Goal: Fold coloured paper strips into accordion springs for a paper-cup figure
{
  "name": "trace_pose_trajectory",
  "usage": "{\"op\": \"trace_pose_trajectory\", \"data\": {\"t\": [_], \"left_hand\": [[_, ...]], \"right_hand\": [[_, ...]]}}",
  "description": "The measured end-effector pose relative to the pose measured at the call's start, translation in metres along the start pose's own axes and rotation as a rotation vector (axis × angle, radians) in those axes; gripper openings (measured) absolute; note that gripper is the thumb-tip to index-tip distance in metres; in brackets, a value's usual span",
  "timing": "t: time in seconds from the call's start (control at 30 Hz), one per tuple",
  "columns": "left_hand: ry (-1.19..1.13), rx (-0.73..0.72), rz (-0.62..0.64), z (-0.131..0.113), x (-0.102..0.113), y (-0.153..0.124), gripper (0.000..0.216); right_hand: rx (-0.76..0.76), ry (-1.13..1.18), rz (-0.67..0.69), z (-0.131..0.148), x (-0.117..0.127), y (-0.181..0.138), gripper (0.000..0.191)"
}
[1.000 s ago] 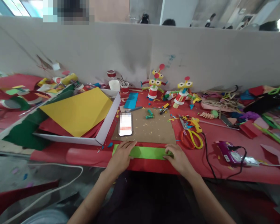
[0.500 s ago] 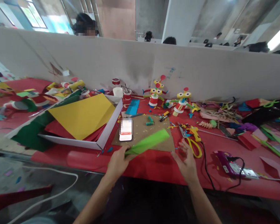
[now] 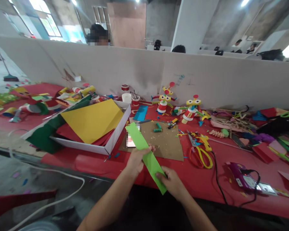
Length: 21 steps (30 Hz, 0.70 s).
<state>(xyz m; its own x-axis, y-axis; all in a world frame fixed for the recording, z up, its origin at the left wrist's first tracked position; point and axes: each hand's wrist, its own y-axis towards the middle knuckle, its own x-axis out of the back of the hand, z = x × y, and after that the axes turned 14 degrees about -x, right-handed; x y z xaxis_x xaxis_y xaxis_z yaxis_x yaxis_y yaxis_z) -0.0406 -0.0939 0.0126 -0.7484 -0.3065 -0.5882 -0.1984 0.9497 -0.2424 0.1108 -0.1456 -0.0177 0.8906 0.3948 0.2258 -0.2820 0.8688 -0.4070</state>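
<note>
A long strip of bright green paper [image 3: 137, 136] slants across in front of me, its upper end covering part of a phone [image 3: 130, 141]. My left hand [image 3: 137, 158] is closed around the strip near its middle. Lower down, my right hand [image 3: 170, 181] pinches the strip near its bottom end, thumb on top. Beneath and beyond the strip lies a brown cardboard sheet [image 3: 170, 144] with paper scraps on it. A coiled dark green paper piece [image 3: 157, 128] rests on that sheet. To the right are scissors [image 3: 202, 157] with red and yellow handles, beside a yellow glue gun [image 3: 204, 141].
A white box [image 3: 108, 149] with yellow and red paper stands left. Paper-cup figures [image 3: 162, 106] stand at the back against a low partition [image 3: 135, 70]. A purple power strip [image 3: 243, 178] with cables lies right. Sticks and paper scraps [image 3: 233, 118] are heaped at the far right.
The green strip has swung from pointing right to slanting up-left. My right hand has come from beside the scissors and taken hold of its lower end. My left hand grips it nearer the middle.
</note>
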Motion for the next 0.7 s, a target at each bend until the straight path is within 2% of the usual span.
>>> {"op": "trace_pose_trajectory", "data": {"t": [0.17,0.2,0.23,0.3,0.37,0.43,0.5,0.53,0.6,0.7], "left_hand": [[0.011,0.031,-0.040,-0.040,-0.003,0.055,0.012],[0.003,0.000,-0.046,-0.049,-0.002,0.064,0.010],[-0.012,-0.082,-0.050,-0.056,0.000,0.069,0.008],[-0.030,-0.334,-0.066,-0.061,0.003,0.069,0.016],[0.037,-0.389,0.012,-0.050,0.003,0.051,0.030],[0.171,-0.211,0.197,-0.024,0.001,0.020,0.037],[0.195,-0.101,0.283,0.006,-0.003,-0.011,0.043],[0.194,-0.056,0.310,0.018,-0.005,-0.023,0.039],[0.155,0.009,0.246,0.032,-0.008,-0.035,0.029],[0.113,-0.120,0.172,0.025,-0.008,-0.027,0.027]], "right_hand": [[-0.019,0.022,-0.044,-0.009,0.026,-0.019,0.028],[-0.031,0.034,-0.055,-0.011,0.030,-0.023,0.029],[-0.040,0.059,-0.080,-0.012,0.034,-0.025,0.030],[-0.052,0.143,-0.166,-0.012,0.037,-0.027,0.033],[-0.052,0.252,-0.246,-0.009,0.036,-0.025,0.035],[-0.045,0.336,-0.265,-0.004,0.031,-0.019,0.036],[-0.023,0.356,-0.232,0.002,0.023,-0.012,0.034],[-0.005,0.338,-0.219,0.004,0.019,-0.011,0.033],[0.020,0.271,-0.210,0.005,0.011,-0.011,0.032],[0.006,0.152,-0.179,0.000,0.010,-0.019,0.035]]}}
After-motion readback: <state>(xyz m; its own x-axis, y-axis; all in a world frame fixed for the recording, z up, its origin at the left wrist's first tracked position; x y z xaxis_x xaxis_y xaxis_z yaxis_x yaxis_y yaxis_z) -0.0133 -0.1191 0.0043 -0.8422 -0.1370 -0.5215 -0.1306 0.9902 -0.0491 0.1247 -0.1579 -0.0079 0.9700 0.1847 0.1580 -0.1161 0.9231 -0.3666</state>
